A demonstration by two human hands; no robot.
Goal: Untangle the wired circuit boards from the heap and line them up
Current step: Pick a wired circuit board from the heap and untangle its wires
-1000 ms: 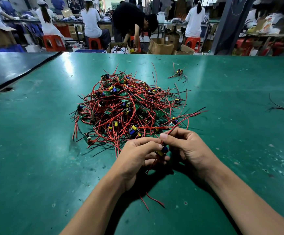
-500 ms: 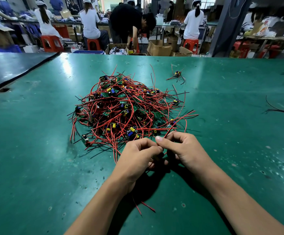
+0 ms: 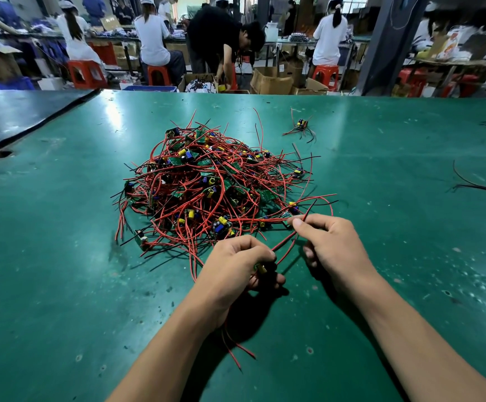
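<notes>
Near edge: both forearms come in from the bottom over the green table [image 3: 62,271]. Loose wire ends [image 3: 240,353] trail out from under the left wrist onto the mat.

Left hand [image 3: 236,265] is curled, fingers closed round a small circuit board [image 3: 262,268]; a yellow part shows between the fingertips. Right hand [image 3: 334,245] is just beside it, not touching. Its thumb and index pinch red wires [image 3: 286,240] that run down-left to the left hand and up-right past the fingertips; the other fingers are curled under. Plain green mat runs wide on the outer side of each arm, out to the frame edges.

Just beyond the hands is the heap [image 3: 212,187] of boards and red and black wires, mid-table. Its nearest wires reach the left knuckles, and stray ends fan out on both sides.

Right of the heap and well apart, black wires [image 3: 479,185] lie near the right frame edge. Behind the heap to the right sits a lone board [image 3: 302,124], apart from the heap.

At left a diagonal seam marks where a dark table [image 3: 18,117] butts on. The far table edge runs straight across. Beyond it are cardboard boxes [image 3: 270,81], red stools [image 3: 86,74] and people [image 3: 151,39] at benches.
</notes>
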